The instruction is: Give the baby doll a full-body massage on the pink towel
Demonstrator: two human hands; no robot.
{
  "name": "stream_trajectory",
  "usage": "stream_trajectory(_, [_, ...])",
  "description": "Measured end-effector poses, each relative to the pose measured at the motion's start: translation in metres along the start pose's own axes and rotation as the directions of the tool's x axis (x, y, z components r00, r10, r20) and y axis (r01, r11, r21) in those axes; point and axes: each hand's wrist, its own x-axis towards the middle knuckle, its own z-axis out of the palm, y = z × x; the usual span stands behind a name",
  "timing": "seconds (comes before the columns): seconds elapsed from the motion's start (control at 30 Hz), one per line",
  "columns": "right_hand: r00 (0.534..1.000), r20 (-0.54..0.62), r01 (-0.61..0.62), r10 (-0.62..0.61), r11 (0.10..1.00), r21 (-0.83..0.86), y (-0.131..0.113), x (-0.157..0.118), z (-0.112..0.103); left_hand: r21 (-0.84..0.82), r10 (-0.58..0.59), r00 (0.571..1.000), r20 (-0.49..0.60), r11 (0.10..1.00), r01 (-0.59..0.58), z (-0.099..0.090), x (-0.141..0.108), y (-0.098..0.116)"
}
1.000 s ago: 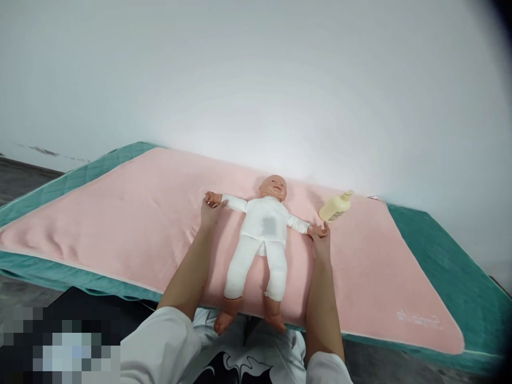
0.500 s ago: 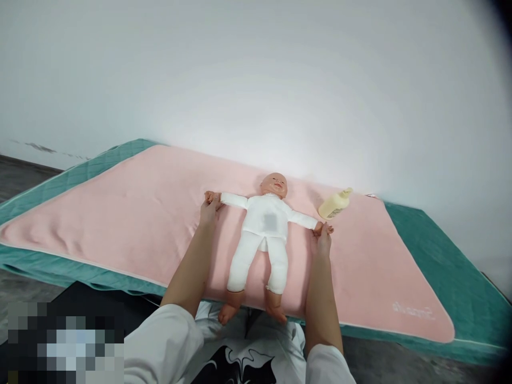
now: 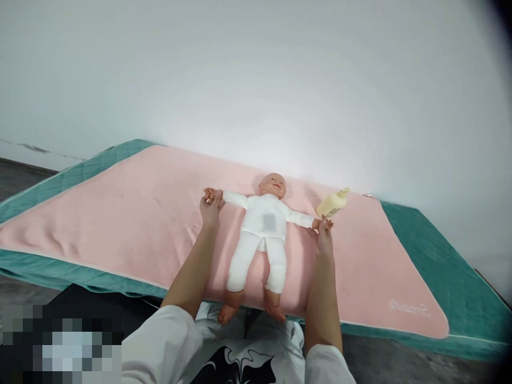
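Note:
A baby doll (image 3: 264,216) with a white cloth body lies on its back on the pink mat (image 3: 132,213), arms spread wide and feet toward me. My left hand (image 3: 210,209) is closed around the doll's hand on the left side of the view. On the other side, my right hand (image 3: 325,234) pinches the doll's other hand between thumb and fingers. Just beyond my right hand is a pale yellow pump bottle (image 3: 333,202), lying tilted on the mat.
Under the pink mat is a green quilted mattress (image 3: 432,250), which shows at both ends and along the front. A white wall (image 3: 256,80) rises behind it. At the lower left is a black surface (image 3: 80,298) with a blurred-out patch on it.
Both of my hands still hold the doll's hands, with their grip slightly shifted and both wrists a little higher. The view has moved slightly; the doll's body stays in place.

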Motion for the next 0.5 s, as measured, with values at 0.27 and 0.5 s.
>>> stream_trajectory(0.27, [0.926, 0.247, 0.352, -0.285, 0.889, -0.293, -0.026, -0.039, 0.040, 0.321, 0.306, 0.892, 0.331, 0.853, -0.412, 0.032, -0.054, 0.016])
stream_trajectory(0.5, [0.696, 0.661, 0.686, -0.279, 0.529, -0.499, -0.008, -0.066, 0.069, 0.346, 0.306, 0.472, 0.827, 0.385, -0.856, 0.036, -0.077, -0.005])
